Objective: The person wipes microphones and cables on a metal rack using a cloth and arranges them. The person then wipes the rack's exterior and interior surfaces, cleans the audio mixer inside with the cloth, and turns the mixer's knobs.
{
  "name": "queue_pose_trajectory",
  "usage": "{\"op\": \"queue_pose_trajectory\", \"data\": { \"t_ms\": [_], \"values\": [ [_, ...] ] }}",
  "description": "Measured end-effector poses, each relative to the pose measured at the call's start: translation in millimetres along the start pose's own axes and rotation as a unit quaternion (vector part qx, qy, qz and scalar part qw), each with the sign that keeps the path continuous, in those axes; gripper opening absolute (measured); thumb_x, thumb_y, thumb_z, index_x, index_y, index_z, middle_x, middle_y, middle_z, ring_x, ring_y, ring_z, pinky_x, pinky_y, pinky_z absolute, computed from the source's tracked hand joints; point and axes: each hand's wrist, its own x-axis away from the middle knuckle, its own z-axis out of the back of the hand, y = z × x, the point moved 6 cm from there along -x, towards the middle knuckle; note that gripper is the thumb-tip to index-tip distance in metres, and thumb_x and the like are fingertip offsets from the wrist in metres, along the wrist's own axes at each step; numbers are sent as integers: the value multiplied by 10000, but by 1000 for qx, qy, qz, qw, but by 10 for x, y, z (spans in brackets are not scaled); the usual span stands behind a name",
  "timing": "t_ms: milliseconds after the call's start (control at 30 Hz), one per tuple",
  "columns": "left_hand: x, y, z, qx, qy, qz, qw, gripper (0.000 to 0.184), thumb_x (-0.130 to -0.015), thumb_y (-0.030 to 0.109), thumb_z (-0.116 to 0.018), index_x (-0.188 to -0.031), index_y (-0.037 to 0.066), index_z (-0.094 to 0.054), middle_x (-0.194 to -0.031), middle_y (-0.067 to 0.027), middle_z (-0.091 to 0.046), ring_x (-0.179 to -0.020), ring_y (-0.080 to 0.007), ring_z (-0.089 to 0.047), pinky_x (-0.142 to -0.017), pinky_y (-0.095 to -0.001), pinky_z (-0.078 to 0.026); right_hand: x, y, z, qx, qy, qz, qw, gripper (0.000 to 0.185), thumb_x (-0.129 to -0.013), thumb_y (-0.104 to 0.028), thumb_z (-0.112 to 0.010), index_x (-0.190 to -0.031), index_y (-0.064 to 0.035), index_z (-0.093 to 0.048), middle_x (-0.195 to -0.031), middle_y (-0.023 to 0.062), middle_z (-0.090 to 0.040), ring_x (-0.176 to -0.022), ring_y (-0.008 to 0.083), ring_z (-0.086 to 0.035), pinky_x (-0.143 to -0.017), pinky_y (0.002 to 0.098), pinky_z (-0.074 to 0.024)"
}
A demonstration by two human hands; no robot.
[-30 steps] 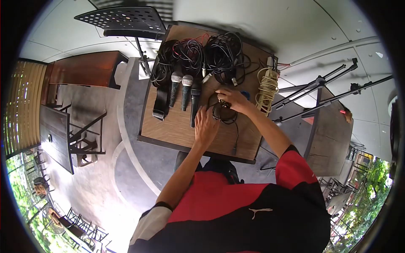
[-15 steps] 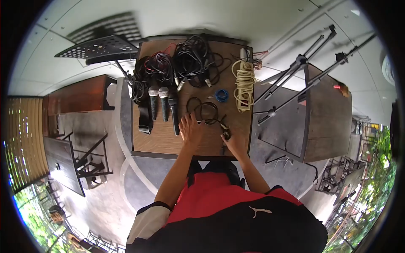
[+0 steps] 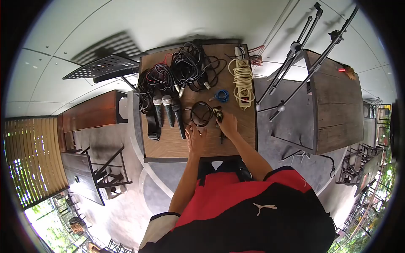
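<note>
Wood-topped table (image 3: 166, 148) by a pale wall, black cable (image 3: 212, 113) looped on it just right of three mics (image 3: 169, 113), right hand (image 3: 228, 124) gripping a bunched bit of it, left hand (image 3: 196, 138) loosely spread at the loop's near edge

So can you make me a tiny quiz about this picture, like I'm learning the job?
1. How many microphones lie on the table?
2. True or false: the blue cable is wound round the white strip.
3. Which is nearest the person's left hand: A, the music stand; B, the looped black cable; C, the slatted blind?

Key:
1. Three.
2. False: the cream cord is wound round the white strip; the blue cable lies apart from it.
3. B.
</note>
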Motion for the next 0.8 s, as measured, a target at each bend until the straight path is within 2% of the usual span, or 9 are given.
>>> {"op": "queue_pose_trajectory", "data": {
  "t_ms": [167,267,367,467,533,567,633,667,800],
  "values": [
    [-40,-42,-58,56,-5,-10,998,730,-817,307,-658,-1354,-52,-317,-1209,-289,-384,-1103,-444,-409,-922,-496,-364,-224,-163,-158,-22,53,3,998,269,-786,-232,-703,-946,-34,-613,-807,151,-629,-790,345,-603,-746,485,-486],
    [-18,39,-30,49,3,-14,999,764,-804,259,-653,-1391,-21,-252,-1323,-284,-292,-1211,-452,-315,-966,-521,-326,-279,-222,-161,-92,28,-49,994,278,-788,-220,-699,-972,-28,-616,-828,156,-640,-787,356,-610,-734,493,-491],
    [12,417,211,-52,46,-76,995,841,-737,234,-706,-1421,60,-249,-1463,-260,-138,-1342,-429,-178,-1053,-545,-240,-337,-46,-391,-134,89,-33,986,289,-791,-213,-692,-1002,-30,-619,-859,172,-649,-785,370,-618,-712,485,-504],
    [-11,674,232,-40,0,-158,987,920,-670,155,-768,-1431,101,-255,-1495,-230,-69,-1368,-415,-139,-1073,-532,-227,-388,-43,-317,-98,46,35,994,285,-788,-196,-689,-1011,-31,-621,-845,172,-657,-786,376,-625,-683,475,-511],
    [-44,705,202,-57,-18,-151,987,931,-661,181,-780,-1429,103,-260,-1499,-227,-55,-1372,-414,-131,-1073,-538,-226,-404,-160,-88,-67,-89,-19,994,314,-771,-163,-705,-1043,-42,-608,-1004,175,-636,-774,379,-622,-675,466,-510],
    [-59,709,171,-76,-39,-146,986,943,-652,206,-792,-1428,105,-266,-1502,-224,-41,-1376,-413,-124,-1073,-543,-226,-411,-223,57,-66,-88,-18,994,314,-771,-163,-705,-1043,-42,-608,-1004,175,-636,-774,379,-622,-675,466,-510],
    [-100,651,103,-97,-38,-138,985,959,-630,247,-812,-1417,101,-284,-1506,-220,-28,-1379,-410,-119,-1066,-561,-234,-420,-346,449,26,92,52,994,432,-744,-127,-728,-1141,-76,-566,-1157,171,-559,-767,380,-615,-654,465,-507],
    [-96,613,67,-114,-38,-129,984,953,-643,275,-803,-1419,94,-280,-1508,-214,-33,-1381,-403,-126,-1063,-560,-238,-498,-312,457,60,104,58,991,557,-724,-106,-747,-1228,-111,-511,-1226,149,-491,-789,355,-616,-643,435,-516],
    [-76,550,-17,-156,-45,-115,980,939,-671,305,-788,-1419,72,-271,-1516,-198,-30,-1389,-386,-123,-1070,-553,-230,-714,-189,399,188,-38,29,981,602,-710,-96,-759,-1253,-129,-501,-1213,132,-496,-795,301,-631,-636,389,-539]
  ]
}}
